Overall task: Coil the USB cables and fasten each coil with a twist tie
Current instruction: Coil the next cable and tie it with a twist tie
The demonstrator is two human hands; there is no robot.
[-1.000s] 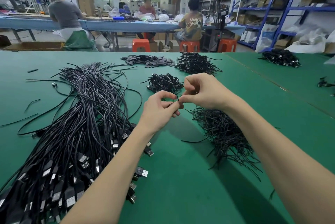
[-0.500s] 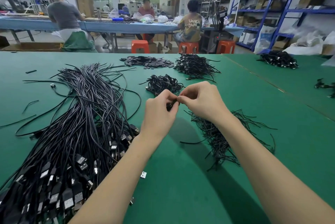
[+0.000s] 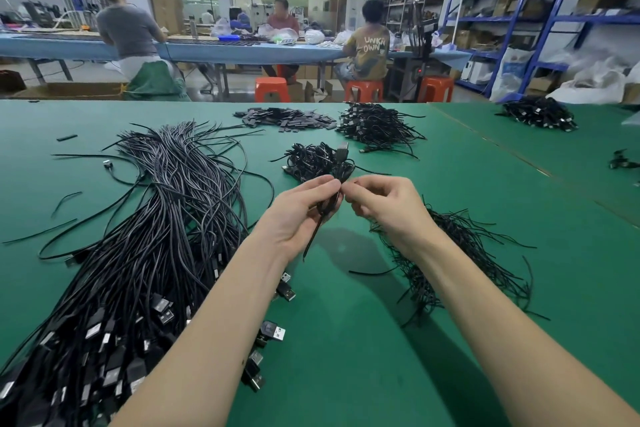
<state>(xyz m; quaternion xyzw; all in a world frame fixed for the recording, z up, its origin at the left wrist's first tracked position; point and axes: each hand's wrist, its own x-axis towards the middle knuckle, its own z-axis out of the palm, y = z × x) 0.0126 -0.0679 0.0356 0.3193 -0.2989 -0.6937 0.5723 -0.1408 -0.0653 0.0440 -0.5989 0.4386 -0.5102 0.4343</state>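
Note:
My left hand (image 3: 298,215) grips a small coiled black USB cable (image 3: 341,167) over the green table, the coil and a plug sticking up above my fingers. My right hand (image 3: 384,205) pinches a thin black twist tie at the coil's middle, fingertips meeting the left thumb. A tail of tie or cable (image 3: 313,236) hangs down below the left palm. A big bundle of loose black USB cables (image 3: 145,253) lies to the left. A heap of twist ties (image 3: 460,253) lies under my right wrist. A small pile of tied coils (image 3: 308,160) sits just beyond my hands.
Further back lie a flat pile of black pieces (image 3: 287,118) and another cable heap (image 3: 377,125); a third heap (image 3: 540,113) sits far right. Stray ties (image 3: 65,200) lie at left. People sit at a blue bench (image 3: 207,49) behind; blue shelving (image 3: 540,11) stands right.
Both hands have stayed together at the table's middle. The coil now shows above my fingers with a plug up, and a tail hangs below the left palm.

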